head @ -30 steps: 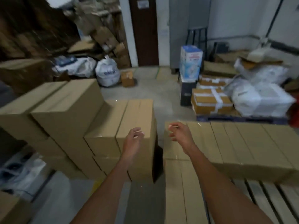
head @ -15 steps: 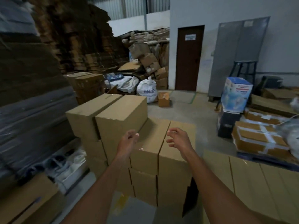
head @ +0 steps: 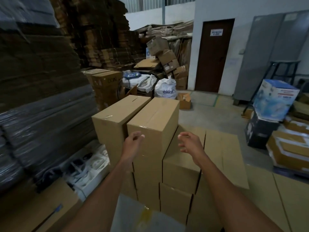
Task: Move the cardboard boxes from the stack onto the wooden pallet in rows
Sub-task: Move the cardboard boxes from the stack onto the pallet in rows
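A stack of plain brown cardboard boxes stands right in front of me. Its two tallest boxes sit side by side: the right top box point(head: 155, 118) and the left top box point(head: 115, 118). Lower boxes point(head: 184, 166) step down to the right. My left hand point(head: 133, 143) hovers, fingers apart and empty, in front of the near face of the right top box. At that box's near right corner my right hand point(head: 190, 143) is also spread and holds nothing. Boxes laid in a row point(head: 260, 196) show at the lower right; the pallet wood is out of view.
Tall wrapped piles of flat cardboard point(head: 41, 97) wall off the left. Loose boxes and white bags point(head: 165, 91) clutter the far floor near a brown door point(head: 214, 56). Taped cartons point(head: 287, 148) and a blue-white box point(head: 274, 101) stand at the right.
My view has swung left and up, from the boxes on the pallet to the stack. Both hands have risen and reached toward the right top box, still empty.
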Demonstrator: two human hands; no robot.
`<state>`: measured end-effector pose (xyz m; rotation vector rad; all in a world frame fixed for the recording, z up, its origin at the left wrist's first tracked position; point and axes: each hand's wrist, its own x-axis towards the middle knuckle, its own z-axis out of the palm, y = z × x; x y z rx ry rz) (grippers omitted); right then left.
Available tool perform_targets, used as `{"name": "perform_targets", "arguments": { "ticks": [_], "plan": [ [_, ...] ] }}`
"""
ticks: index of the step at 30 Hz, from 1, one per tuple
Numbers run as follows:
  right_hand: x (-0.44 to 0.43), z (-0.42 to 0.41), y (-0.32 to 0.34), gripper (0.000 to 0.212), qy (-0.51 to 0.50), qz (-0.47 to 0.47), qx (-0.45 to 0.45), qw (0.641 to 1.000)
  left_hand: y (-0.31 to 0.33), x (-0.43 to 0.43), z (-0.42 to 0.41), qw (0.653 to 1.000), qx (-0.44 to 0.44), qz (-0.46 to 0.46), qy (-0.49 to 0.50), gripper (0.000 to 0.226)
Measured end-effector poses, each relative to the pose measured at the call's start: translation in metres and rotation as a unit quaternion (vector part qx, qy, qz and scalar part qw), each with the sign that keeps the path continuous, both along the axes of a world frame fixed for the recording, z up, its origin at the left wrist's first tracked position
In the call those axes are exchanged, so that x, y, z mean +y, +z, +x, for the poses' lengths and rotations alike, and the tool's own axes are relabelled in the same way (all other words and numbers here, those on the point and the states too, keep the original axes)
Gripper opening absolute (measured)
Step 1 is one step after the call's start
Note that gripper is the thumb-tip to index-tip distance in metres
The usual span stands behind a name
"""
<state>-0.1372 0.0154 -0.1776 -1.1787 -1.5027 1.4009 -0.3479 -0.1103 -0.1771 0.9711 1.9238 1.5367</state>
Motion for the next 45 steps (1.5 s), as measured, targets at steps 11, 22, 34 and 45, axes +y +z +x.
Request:
{"name": "perform_targets", "arguments": {
  "ticks": [11,22,34,45],
  "plan": [
    [0.139,-0.137,-0.038,0.036,0.003,-0.001,-0.016,1.0,-0.017,0.116,-0.114,0.999,0.01,-0.03,0.007,0.031],
    [0.252,-0.219,-0.075,0.08,-0.082,-0.017,-0.062,0.995,-0.022,0.245,-0.199,0.993,0.049,-0.105,-0.02,0.062],
    [0.278,-0.223,-0.104,0.07,-0.131,-0.092,-0.056,0.986,-0.051,0.323,-0.269,0.957,-0.009,-0.263,-0.125,0.093],
    [0.275,-0.215,-0.1,0.05,-0.093,-0.123,-0.01,0.988,-0.05,0.341,-0.271,0.939,-0.043,-0.235,-0.249,0.104]
  ]
}}
